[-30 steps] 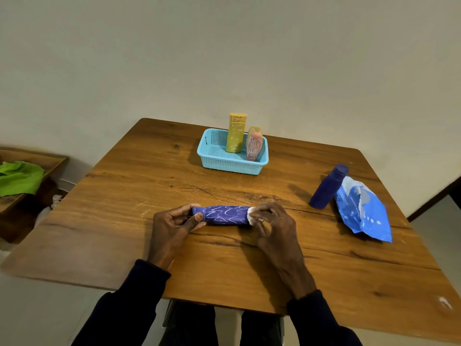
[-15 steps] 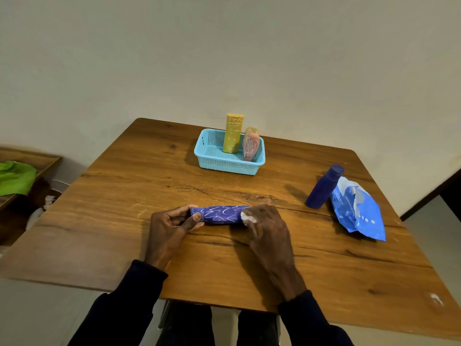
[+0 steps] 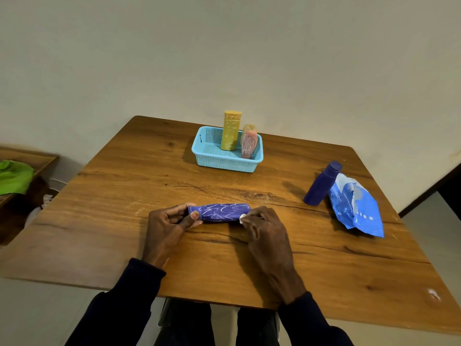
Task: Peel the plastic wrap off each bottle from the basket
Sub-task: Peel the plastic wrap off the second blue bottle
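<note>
**Peeling the purple bottle: find the edge first**

The purple bottle lay flat on the surface, near the middle and well short of the basket. Its wrap, with white scribbles, was not yet off.

The left hand pinched the left end between thumb and fingers. The right hand was curled over the right end, with a white bit at its fingertips. I couldn't tell whether that was wrap or part of the bottle.

How I'd do the step:
- Use the left hand only to stop the bottle rolling.
- Lift a loose edge of wrap with the right fingertips.
- Pull along the bottle, not across it, or the film will probably tear into strips.
- Keep the bottle down on the surface while pulling.

The long axis ran left-right, roughly parallel to the near edge. The left end looked narrower, so the cap probably pointed left, but I wasn't sure.

A yellow bottle and a pink bottle stood in the basket, both wrapped.
</note>
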